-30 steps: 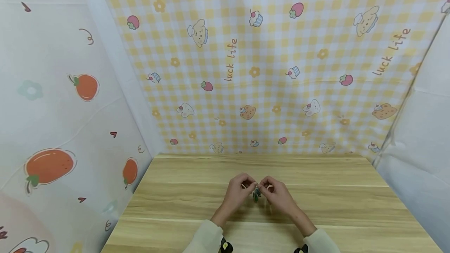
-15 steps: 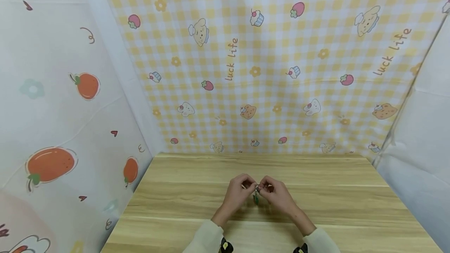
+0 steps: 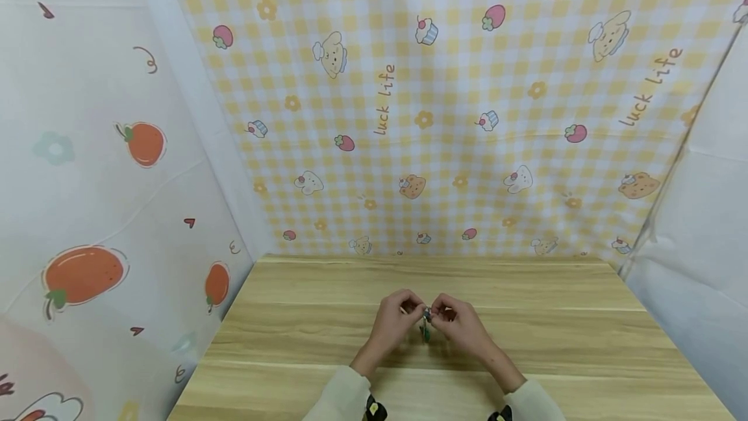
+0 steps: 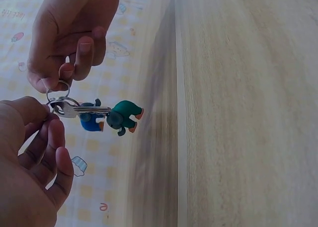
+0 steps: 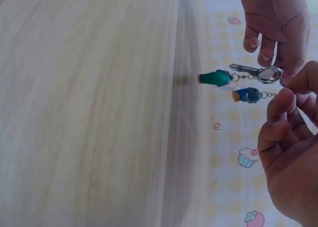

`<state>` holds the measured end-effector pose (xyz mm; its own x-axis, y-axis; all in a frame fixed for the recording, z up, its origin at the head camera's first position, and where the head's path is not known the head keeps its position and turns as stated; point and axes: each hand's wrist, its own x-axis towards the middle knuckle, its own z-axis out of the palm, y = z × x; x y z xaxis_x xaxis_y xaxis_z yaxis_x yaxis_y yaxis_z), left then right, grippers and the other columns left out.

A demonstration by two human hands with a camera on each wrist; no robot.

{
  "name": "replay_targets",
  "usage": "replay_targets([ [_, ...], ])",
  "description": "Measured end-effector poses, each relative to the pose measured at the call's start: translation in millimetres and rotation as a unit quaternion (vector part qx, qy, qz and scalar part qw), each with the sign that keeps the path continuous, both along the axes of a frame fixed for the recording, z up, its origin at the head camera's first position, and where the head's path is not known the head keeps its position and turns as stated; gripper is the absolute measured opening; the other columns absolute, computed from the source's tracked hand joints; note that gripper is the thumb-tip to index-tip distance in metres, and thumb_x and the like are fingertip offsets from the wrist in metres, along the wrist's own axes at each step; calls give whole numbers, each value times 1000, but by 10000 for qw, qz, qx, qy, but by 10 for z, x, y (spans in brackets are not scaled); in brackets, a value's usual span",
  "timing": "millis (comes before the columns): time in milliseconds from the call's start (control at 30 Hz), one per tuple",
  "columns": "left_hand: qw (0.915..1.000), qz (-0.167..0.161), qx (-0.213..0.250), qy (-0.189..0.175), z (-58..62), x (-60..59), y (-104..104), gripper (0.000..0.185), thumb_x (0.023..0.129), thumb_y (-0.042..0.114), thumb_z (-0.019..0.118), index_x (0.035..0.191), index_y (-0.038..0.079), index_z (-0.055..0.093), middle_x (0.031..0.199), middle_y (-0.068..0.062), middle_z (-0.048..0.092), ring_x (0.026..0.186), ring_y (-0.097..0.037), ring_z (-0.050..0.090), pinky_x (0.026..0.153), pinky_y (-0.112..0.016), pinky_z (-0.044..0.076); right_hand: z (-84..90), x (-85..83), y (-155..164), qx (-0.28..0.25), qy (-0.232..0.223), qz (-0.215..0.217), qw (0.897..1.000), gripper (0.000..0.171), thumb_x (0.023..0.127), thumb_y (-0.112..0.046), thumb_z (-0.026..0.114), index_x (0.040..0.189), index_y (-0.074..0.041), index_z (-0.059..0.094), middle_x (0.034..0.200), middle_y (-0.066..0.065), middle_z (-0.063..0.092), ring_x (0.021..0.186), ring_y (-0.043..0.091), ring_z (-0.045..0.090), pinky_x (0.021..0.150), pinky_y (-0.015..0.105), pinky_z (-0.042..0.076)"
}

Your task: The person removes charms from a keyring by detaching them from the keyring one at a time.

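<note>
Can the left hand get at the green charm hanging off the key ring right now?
Probably not: the left hand is pinching the key ring, and so is the right hand. The green charm hangs in open air above the table, so nothing else blocks it.

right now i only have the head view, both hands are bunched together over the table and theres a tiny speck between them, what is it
Observer: A key ring with a silver key on it; the left wrist view shows it plainly.
Operator: anything hanging off it
Observer: Two small figure charms, one green and one blue, on short chains seen in the right wrist view.
Operator: who holds the ring
Observer: Both. The left hand pinches it from one side, the right hand pinches its other side at the fingertips.
Operator: is it resting on the table
Observer: No, the charms hang clear of the wooden table.
</note>
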<state>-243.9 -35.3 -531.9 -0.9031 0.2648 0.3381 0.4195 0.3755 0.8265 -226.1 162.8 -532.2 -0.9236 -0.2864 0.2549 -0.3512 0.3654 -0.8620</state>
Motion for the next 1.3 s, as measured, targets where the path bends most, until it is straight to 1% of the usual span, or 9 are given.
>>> replay_targets([
  [300,10000,-9,-1,70,16,11,1,10,101,12,73,93,16,77,91,0,74,78,0,61,70,-19,54,-14,6,31,-107,69,106,9999,7,102,-7,69,96,-10,69,79,1,61,60,3,50,53,24,46],
  [500,9997,222,91,109,-2,-8,-22,10,98,7,74,91,13,77,89,-2,74,77,-1,61,71,-20,54,6,20,25,-252,119,300,9992,8,102,-6,68,97,-12,70,79,2,63,59,3,51,52,23,46],
  [633,9994,261,206,112,-23,-33,-33,8,97,6,76,91,11,77,88,-3,75,75,-1,61,70,-19,55,40,22,20,-196,62,136,9997,10,101,-4,68,97,-13,70,83,3,64,59,3,51,52,23,46],
  [833,9990,240,363,116,-26,-55,-41,5,98,10,77,93,11,78,88,-4,75,75,-1,61,68,-19,55,81,31,50,-191,-233,-103,9995,4,103,-6,66,100,-5,69,93,8,66,60,6,52,52,24,47],
  [900,9988,253,402,78,-22,-55,-46,5,98,11,77,93,11,78,88,-4,75,74,-1,61,67,-18,54,84,27,65,-167,-288,-175,9993,4,104,-8,66,100,-6,68,94,9,67,60,6,52,52,24,47],
  [1000,9987,247,435,35,-12,-51,-56,5,98,11,77,93,11,78,89,-5,76,75,-2,61,69,-18,54,92,21,91,-127,-371,-279,9988,4,104,-8,66,101,-6,69,96,14,70,60,6,52,51,23,47],
  [1100,9988,209,445,81,-7,-47,-68,5,99,11,77,94,10,78,89,-5,75,75,-2,61,70,-19,54,102,15,119,-112,-374,-337,9987,5,104,-8,66,103,-6,70,98,18,71,58,6,52,50,24,47],
  [1200,9988,175,453,96,-4,-48,-75,5,99,11,76,94,9,77,90,-6,75,74,-1,61,69,-20,55,104,-1,149,-24,-150,-405,9991,5,102,-6,67,101,-8,71,94,13,71,61,6,53,52,24,47],
  [1300,9988,169,458,20,6,-47,-76,5,99,11,76,94,9,77,90,-6,75,73,0,60,68,-19,55,96,-34,189,161,279,-507,9982,9,100,-4,69,97,-12,72,90,2,69,64,4,52,55,23,47],
])
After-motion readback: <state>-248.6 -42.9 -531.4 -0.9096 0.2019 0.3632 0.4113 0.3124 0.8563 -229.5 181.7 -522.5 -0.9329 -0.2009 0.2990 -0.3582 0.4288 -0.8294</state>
